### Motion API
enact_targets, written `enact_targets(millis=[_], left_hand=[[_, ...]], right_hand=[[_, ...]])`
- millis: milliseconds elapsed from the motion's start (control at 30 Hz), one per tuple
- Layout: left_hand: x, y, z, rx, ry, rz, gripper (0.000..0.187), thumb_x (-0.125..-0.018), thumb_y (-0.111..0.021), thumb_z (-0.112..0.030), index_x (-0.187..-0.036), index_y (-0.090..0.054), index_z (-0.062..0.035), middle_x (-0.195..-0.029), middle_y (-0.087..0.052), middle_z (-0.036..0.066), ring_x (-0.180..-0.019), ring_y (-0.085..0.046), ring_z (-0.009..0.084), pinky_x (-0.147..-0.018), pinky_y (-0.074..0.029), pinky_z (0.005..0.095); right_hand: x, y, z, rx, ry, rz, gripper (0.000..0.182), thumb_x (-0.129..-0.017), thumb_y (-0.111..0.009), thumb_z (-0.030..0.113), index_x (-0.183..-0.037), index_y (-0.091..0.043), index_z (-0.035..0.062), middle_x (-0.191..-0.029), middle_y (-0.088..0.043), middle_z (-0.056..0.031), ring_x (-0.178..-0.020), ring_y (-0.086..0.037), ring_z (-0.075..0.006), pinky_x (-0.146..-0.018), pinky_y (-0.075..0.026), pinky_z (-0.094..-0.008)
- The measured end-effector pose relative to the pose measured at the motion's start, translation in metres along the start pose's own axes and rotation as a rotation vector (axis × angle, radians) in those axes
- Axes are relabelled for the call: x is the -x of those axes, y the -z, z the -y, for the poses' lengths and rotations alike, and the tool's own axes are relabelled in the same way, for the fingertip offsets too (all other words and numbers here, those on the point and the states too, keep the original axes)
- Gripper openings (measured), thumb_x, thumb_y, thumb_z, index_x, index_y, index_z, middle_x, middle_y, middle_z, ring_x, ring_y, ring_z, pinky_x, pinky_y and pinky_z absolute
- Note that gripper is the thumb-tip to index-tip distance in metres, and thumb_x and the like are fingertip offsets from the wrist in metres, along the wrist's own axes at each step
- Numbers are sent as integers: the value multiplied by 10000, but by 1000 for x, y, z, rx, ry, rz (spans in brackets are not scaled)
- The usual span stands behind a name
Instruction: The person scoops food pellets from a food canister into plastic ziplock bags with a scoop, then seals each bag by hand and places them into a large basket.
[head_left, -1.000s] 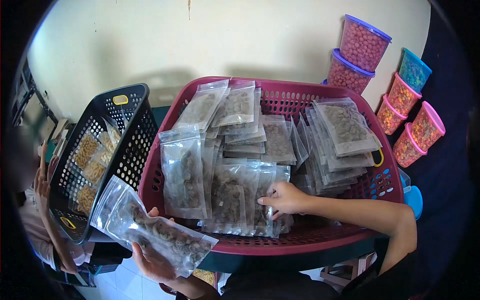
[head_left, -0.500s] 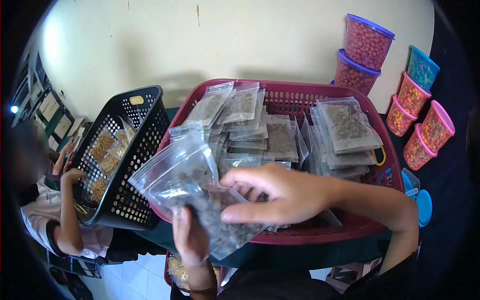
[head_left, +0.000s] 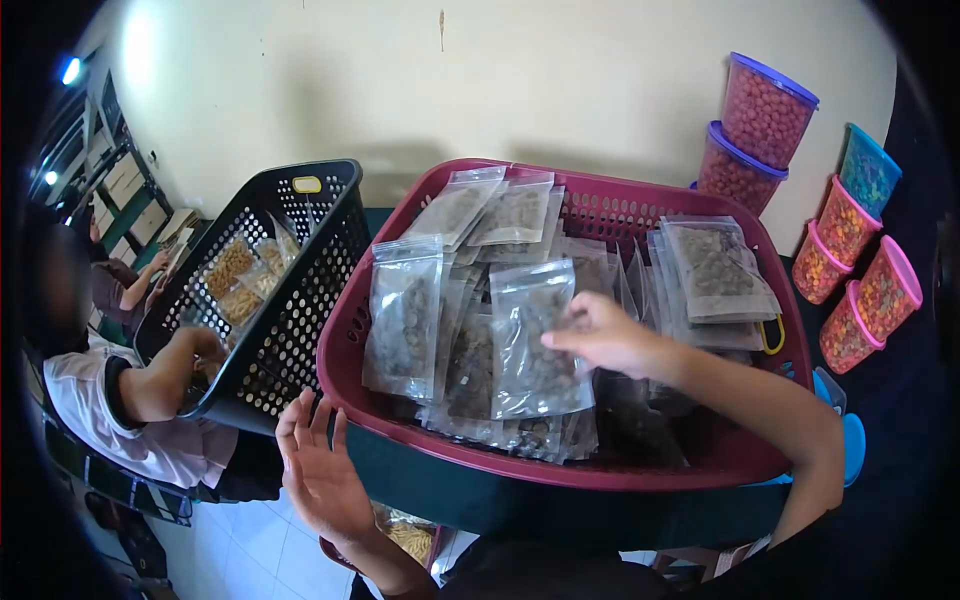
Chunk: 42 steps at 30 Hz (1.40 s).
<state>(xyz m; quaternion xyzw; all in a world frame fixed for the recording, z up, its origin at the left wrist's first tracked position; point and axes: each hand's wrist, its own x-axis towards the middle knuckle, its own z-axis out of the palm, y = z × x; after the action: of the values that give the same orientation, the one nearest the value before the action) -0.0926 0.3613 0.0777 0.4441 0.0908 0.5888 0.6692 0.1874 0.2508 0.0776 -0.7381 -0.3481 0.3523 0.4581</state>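
Note:
My right hand [head_left: 608, 335] pinches the right edge of a clear zip-lock bag [head_left: 530, 345] of small dark grey pieces. That bag stands upright against others at the front of a maroon plastic basket [head_left: 600, 478]. Another zip-lock bag [head_left: 405, 325] of the same kind leans at the basket's left side, and several more are stacked behind and to the right. My left hand [head_left: 325, 475] holds nothing; its fingers are apart, palm up, just outside the basket's front left rim.
A black basket [head_left: 350, 215] at the left contains bags of tan snacks [head_left: 232, 270]; a person's arm [head_left: 165, 375] reaches into it. Tubs with purple lids [head_left: 765, 110] and tubs of colourful pieces [head_left: 850, 215] are stacked at the right. Below the table is another basket [head_left: 432, 550].
The bag held by both hands has gone down among the bags in the maroon basket, with my right hand on it. My left hand has let go and opened. The view has shifted slightly.

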Motion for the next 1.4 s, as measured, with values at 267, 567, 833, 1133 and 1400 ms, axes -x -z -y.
enact_targets(millis=[267, 567, 833, 1133, 1400], left_hand=[[-4, 5, 3, -173, -37, 28, 535, -783, -459, -391, -1144, -361, -8, -1216, -370, 149, -1064, -418, 236, -906, -310, 355], [-13, 17, 8, -139, -28, 66, 512, -796, -462, -373, -1141, -366, -6, -1213, -372, 140, -1005, -446, 214, -849, -337, 306], [-15, 16, 11, -158, -22, 26, 500, -773, -482, -374, -1100, -392, -6, -1191, -372, 165, -947, -467, 194, -782, -334, 264], [-11, 19, 8, -159, -17, 79, 493, -805, -459, -354, -1136, -360, -1, -1210, -370, 149, -969, -458, 204, -840, -345, 292], [-3, 18, 5, -158, 6, 65, 489, -790, -478, -359, -1116, -377, -9, -1206, -363, 163, -965, -465, 215, -820, -355, 320]], right_hand=[[-15, -60, 9, -194, -173, 59, 479, -767, -632, 241, -1023, -317, -14, -967, -510, -162, -917, -533, -227, -700, -497, -437], [-5, -53, 19, -148, -213, 101, 524, -768, -619, 311, -1039, -353, -49, -937, -513, -162, -829, -549, -195, -560, -514, -314], [-7, -63, 10, -264, -146, 76, 400, -795, -581, 223, -1011, -386, -51, -728, -545, -96, -527, -541, -137, -444, -459, -246], [-23, -58, 8, -146, -135, 133, 437, -820, -550, 269, -1090, -371, -25, -958, -550, -124, -879, -554, -189, -611, -494, -311], [-10, -41, 18, -139, -205, 219, 584, -787, -569, 342, -1125, -336, -73, -1049, -478, -182, -918, -533, -243, -631, -522, -334]])
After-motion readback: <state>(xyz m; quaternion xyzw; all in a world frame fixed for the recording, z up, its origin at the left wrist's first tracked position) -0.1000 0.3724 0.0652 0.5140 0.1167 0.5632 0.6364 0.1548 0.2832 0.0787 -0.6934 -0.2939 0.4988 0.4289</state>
